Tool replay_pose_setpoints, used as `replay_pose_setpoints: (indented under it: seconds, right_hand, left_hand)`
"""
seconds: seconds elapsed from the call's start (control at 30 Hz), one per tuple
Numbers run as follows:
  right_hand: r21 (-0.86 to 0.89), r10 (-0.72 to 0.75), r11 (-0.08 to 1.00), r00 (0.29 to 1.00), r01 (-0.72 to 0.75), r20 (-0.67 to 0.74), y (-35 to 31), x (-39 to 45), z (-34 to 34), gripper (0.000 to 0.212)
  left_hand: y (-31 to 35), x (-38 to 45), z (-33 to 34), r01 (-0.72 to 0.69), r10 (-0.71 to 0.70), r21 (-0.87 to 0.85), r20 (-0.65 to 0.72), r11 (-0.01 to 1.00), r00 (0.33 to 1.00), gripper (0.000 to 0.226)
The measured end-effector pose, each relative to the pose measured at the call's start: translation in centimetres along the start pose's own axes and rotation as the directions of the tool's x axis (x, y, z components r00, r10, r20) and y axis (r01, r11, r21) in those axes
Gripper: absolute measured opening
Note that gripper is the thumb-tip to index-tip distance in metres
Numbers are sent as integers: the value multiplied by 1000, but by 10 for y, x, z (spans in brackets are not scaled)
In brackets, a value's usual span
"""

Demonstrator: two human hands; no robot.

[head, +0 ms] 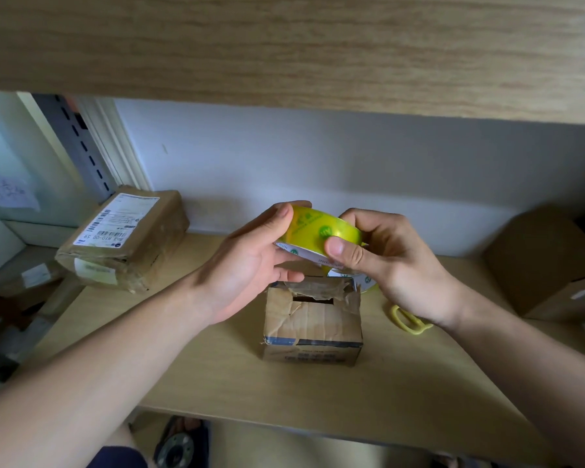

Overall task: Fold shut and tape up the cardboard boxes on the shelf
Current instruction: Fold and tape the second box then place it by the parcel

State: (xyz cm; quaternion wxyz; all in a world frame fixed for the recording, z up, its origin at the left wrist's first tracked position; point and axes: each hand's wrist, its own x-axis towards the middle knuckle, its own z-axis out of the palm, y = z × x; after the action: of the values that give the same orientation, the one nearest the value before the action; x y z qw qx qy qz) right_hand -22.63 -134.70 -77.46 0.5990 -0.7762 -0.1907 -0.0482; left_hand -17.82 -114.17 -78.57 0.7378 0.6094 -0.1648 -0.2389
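Shelf: taped parcel at the left, done.
Small box at centre: flaps folded, top gap showing, no fresh tape yet as far as you can judge.
Tape roll: above that box, gripped by your left hand and right hand; the strip looks not yet pulled.

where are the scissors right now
The scissors lie on the shelf, right of the small box, partly hidden under the right hand.
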Motion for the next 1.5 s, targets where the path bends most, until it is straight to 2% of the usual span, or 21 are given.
replay_pose_setpoints:
  seconds: [0.17,0.3,0.4,0.5,0.53,0.6,0.63,0.73,0.83,0.9,0.97,1.03,1.1,1.17,1.23,1.33,1.43,1.5]
  right_hand:
    - [15,8,1000,1000,-9,27,1,1,-4,19]
    - [20,12,1000,1000,-12,19,2,0,-3,15]
    - [41,16,999,999,-15,-34,2,0,-1,19]
    - [139,44,990,988,-24,-146,-2,-1,4,17]
    - [174,68,984,982,-37,-175,-4,-1,7,14]
    - [193,93,980,977,-56,-191,-7,-1,11,9]
    - [184,97,981,979,-64,-177,-7,-1,13,8]
    - [129,101,988,990,-88,-95,-7,-4,21,8]
    - [4,74,997,996,-74,-49,-8,-8,24,13]
    - [-166,28,985,995,-45,-100,-8,-8,21,15]
    - [-331,-30,943,977,-41,-209,-7,-6,15,17]
    - [-310,-35,949,952,-64,-303,-7,-4,9,16]
    - [-214,-20,975,946,-53,-323,-9,-2,4,8]
    - [-185,-30,983,964,-21,-265,-9,0,2,18]
    - [-162,-34,987,988,9,-148,-6,0,3,28]
    - [-12,31,999,1000,-31,-7,-2,-2,9,42]
    - [-135,48,989,998,-54,-50,2,1,8,62]
    - [-133,39,990,996,-50,-85,2,3,8,63]
  left_hand:
    - [1,1,1,-22,22,-13,-44,1000,999,54]
    - [-1,3,4,-50,54,52,-78,997,995,52]
    - [0,2,7,-93,107,115,-129,989,986,54]
    - [2,0,11,-115,156,231,-168,966,973,66]
    - [2,-1,13,-137,195,277,-192,951,962,59]
    - [3,-1,17,-199,275,329,-206,923,939,26]
    - [4,-2,20,-219,290,334,-181,917,940,17]
    - [2,-2,24,-268,313,318,-98,909,945,19]
    - [1,-1,26,-273,325,329,-114,904,939,31]
    - [2,0,22,-281,343,362,-118,889,932,36]
    - [4,1,16,-297,372,405,-120,865,921,42]
    - [7,1,12,-302,381,451,-96,840,919,46]
    - [9,-2,13,-287,324,419,-17,861,946,45]
    - [11,-5,15,-288,280,410,81,865,957,40]
    - [12,-7,19,-295,258,419,145,859,955,38]
    - [12,-10,23,-304,243,387,199,871,949,39]
    - [13,-10,20,-310,244,362,216,879,945,31]
    - [14,-8,16,-315,253,345,213,884,944,25]
